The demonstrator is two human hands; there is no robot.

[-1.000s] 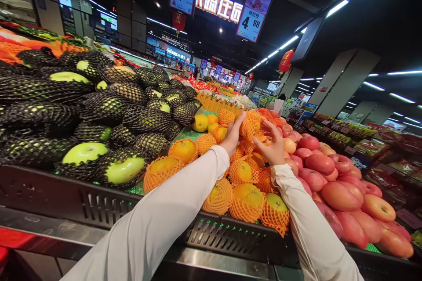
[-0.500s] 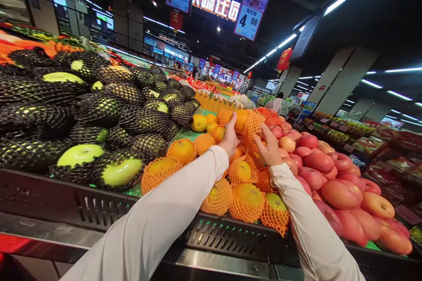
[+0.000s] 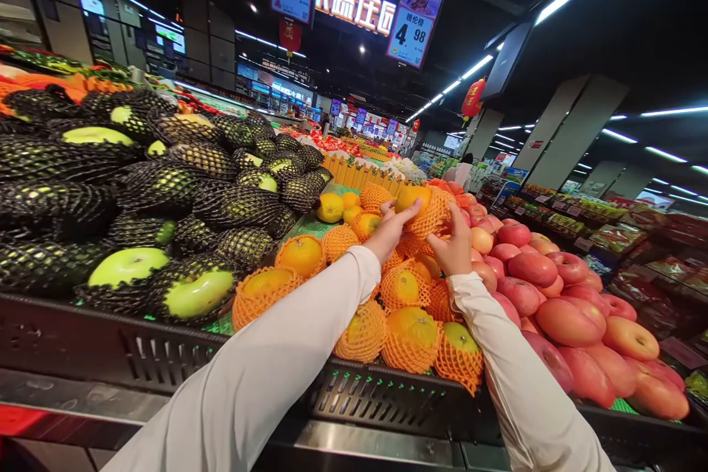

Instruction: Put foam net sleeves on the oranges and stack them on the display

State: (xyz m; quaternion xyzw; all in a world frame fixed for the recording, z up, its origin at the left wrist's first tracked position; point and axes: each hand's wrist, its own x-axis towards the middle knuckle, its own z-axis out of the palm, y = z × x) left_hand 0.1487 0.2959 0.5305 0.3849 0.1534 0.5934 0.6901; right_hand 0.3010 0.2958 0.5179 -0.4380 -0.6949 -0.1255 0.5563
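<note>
Up over the middle of the fruit stand, an orange point(image 3: 421, 208) sits raised between two hands, its lower half cupped in an orange foam net sleeve point(image 3: 430, 220), bare smooth peel showing at the top. The left hand point(image 3: 389, 230) has fingers curled round the fruit's near-left side, thumb up against the peel, pinching it. The right hand point(image 3: 454, 242) grips the netted right side, fingers pressed into the mesh. Both arms come in long white sleeves point(image 3: 287, 354).

Right beneath, a heap of netted oranges point(image 3: 412, 335) fills the middle of the display, round, dimpled, each in the same stretchy orange mesh; I count roughly a dozen in view, some hidden behind the arms. Three lie along the front edge, one of them greenish. Behind the heap, a few bare yellow citrus point(image 3: 330, 206) lie loose, about three, just in front of a low yellow picket divider point(image 3: 362, 175).

To the left, a big mound of green apples point(image 3: 128, 265) wrapped in black foam netting, too many to count, glossy skin showing where the net slips. To the right, smooth red apples point(image 3: 569, 321) unwrapped, piled touching the oranges, well over twenty. A black perforated plastic rail point(image 3: 166, 350) runs along the front of it all. Overhead hang two price signs point(image 3: 410, 29), reading 5.98 and 4.98
</note>
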